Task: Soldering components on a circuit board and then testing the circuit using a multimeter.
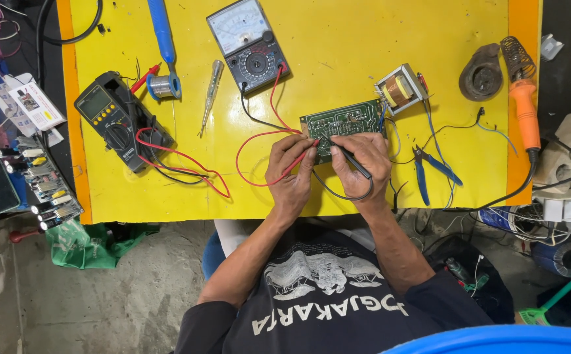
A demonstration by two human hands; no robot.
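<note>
Both hands (pixel 290 172) (pixel 363 159) press probes onto green board (pixel 344 121).

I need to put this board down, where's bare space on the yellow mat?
Bare patches: the strip between the analog meter and transformer, and the near-left corner below the red leads. Crowded: around the circuit board, the pliers and the digital meter.

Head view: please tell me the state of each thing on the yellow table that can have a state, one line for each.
Left hand: holds the red test probe, tip on the green circuit board.
Right hand: holds the black test probe, tip on the board.
Grey analogue multimeter: leads plugged in.
Black digital multimeter: lying flat, unheld.
Orange-handled soldering iron: resting in its coil stand.
Blue-handled pliers: lying on the table, unheld.
</note>
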